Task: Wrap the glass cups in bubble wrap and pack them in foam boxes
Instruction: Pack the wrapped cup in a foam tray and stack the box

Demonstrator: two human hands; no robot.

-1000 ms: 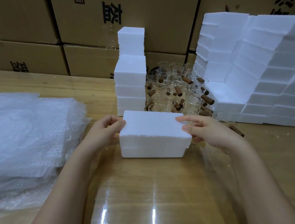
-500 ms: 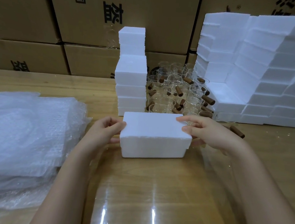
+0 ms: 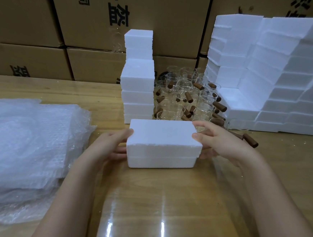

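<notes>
Two hands (left (image 3: 108, 148), right (image 3: 224, 145)) around foam box (image 3: 161, 139)

My left hand (image 3: 110, 144) grips the left end of the foam box (image 3: 161, 143), thumb on top, fingers (image 3: 119, 153) curled against its side. My right hand (image 3: 223, 144) clasps the right end, thumb and forefinger on the top edge. Both bare forearms reach in from below.
</notes>
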